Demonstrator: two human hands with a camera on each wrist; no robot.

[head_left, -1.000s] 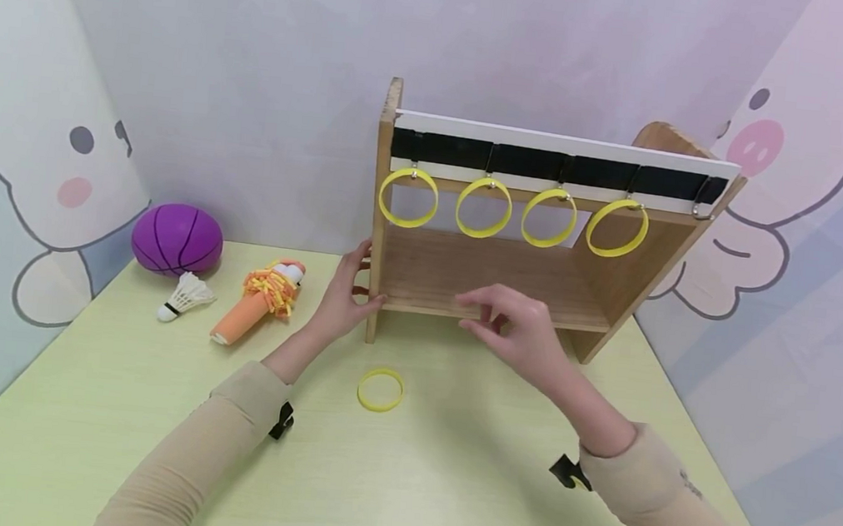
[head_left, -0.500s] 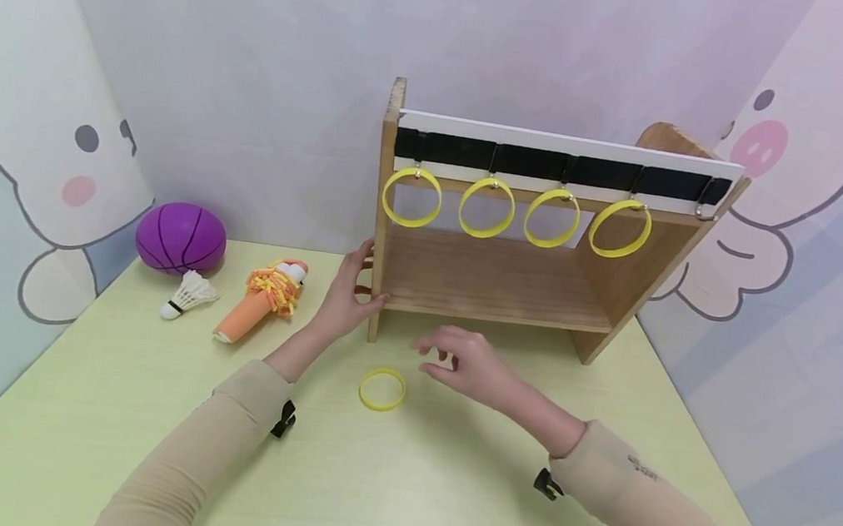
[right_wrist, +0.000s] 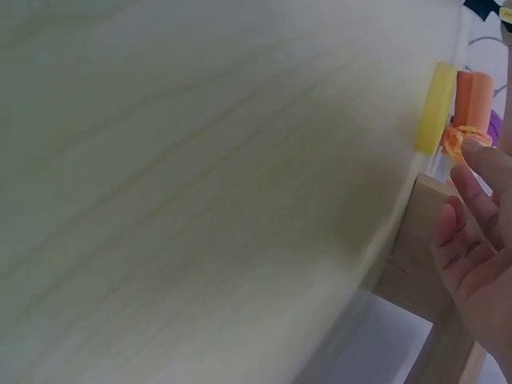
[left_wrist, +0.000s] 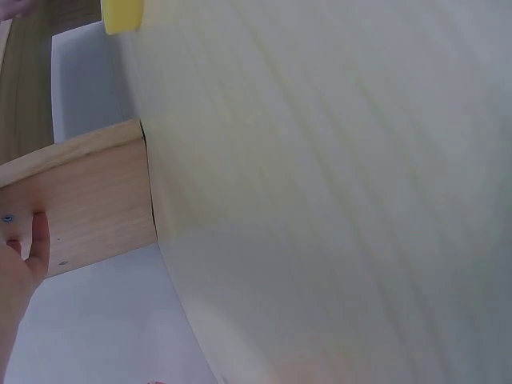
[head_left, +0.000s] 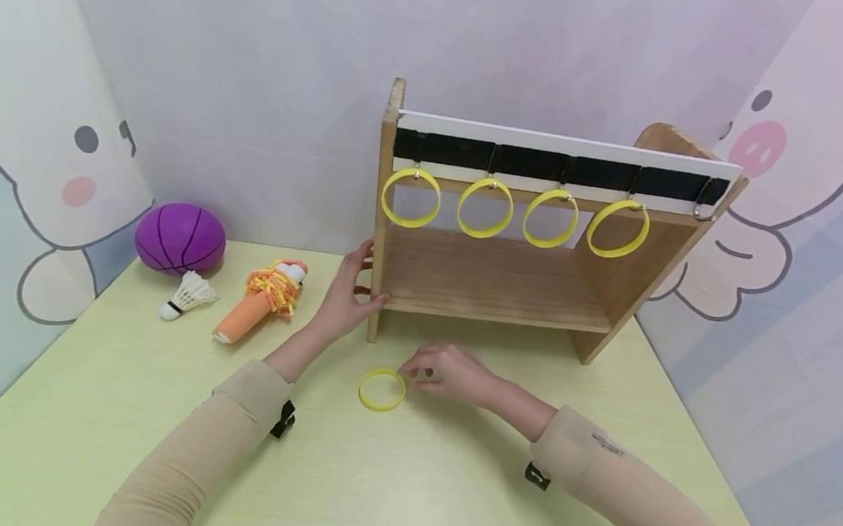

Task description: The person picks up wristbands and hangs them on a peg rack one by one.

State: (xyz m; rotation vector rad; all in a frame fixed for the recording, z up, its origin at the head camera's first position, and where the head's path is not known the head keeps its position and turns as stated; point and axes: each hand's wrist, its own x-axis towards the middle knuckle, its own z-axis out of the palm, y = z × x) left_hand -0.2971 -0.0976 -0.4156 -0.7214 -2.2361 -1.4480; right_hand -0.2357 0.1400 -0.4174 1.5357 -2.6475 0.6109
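A small wooden shelf (head_left: 495, 278) stands at the back of the table, with a white-and-black hook strip across its top front. My left hand (head_left: 347, 294) holds its left side panel, the thumb at the front edge and fingers against the outer face. Several yellow rings (head_left: 484, 233) hang from the strip's hooks. Another yellow ring (head_left: 379, 408) lies flat on the table before the shelf. Right beside that ring is my right hand (head_left: 452, 376), fingers loosely bent, fingertips at its right rim. The right wrist view shows the lying ring (right_wrist: 436, 108) near the fingertips, no grip visible.
Left of the shelf lie a purple ball (head_left: 180, 239), a white shuttlecock (head_left: 190, 294) and an orange toy with a shaggy head (head_left: 256, 303). The hook at the strip's right end (head_left: 703, 208) bears no ring. Printed walls enclose the table.
My right hand has come down and leftward from in front of the shelf to the ring on the table. The left hand stays on the side panel, and the hanging rings are unchanged.
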